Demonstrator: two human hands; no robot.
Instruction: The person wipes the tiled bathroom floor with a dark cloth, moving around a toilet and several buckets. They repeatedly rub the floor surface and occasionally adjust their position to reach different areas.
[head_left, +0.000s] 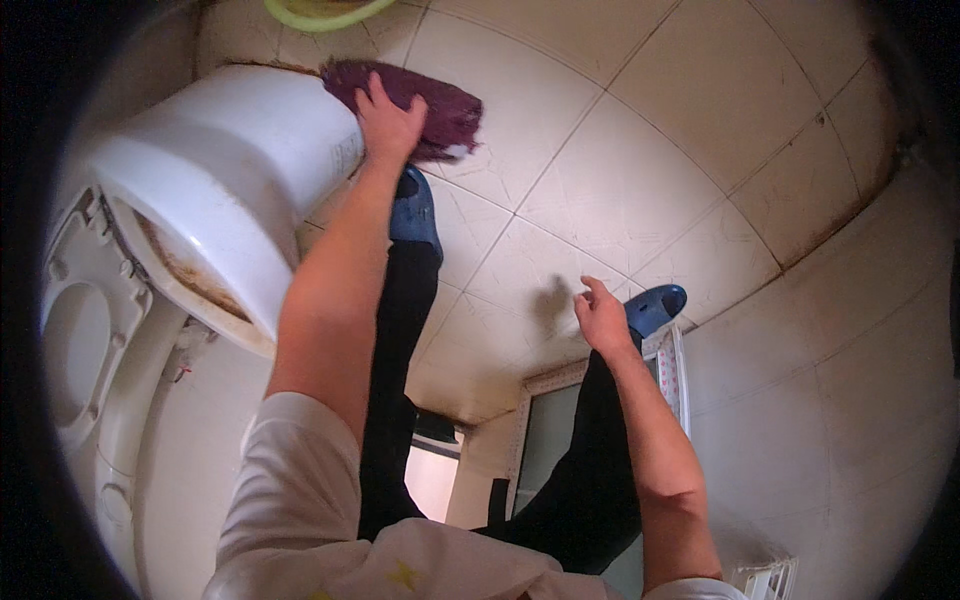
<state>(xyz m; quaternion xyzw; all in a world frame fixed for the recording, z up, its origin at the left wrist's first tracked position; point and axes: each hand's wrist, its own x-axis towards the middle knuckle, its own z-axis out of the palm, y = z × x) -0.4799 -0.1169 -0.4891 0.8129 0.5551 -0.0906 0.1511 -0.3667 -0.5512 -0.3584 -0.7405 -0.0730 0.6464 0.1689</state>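
My left hand (391, 120) is spread over a dark maroon cloth (448, 105), its fingers apart and pressing on it. The cloth lies on the pale floor tiles (555, 180), against the base of a white ceramic pedestal fixture (247, 127), and a small pale patch shows at its lower right edge. Away to the right, my right hand (602, 311) hangs above the tiles near my blue shoe (657, 309), with the fingers partly curled and nothing seen in them. Its shadow falls on the floor beside it.
Brown stains mark the rim of the ceramic fixture. A pale plastic seat-like part (79, 337) and a white pipe (127, 420) stand at the far left. A yellow-green rim (322, 24) shows at the top. My other blue shoe (414, 214) is beside the cloth; a wall rises at right.
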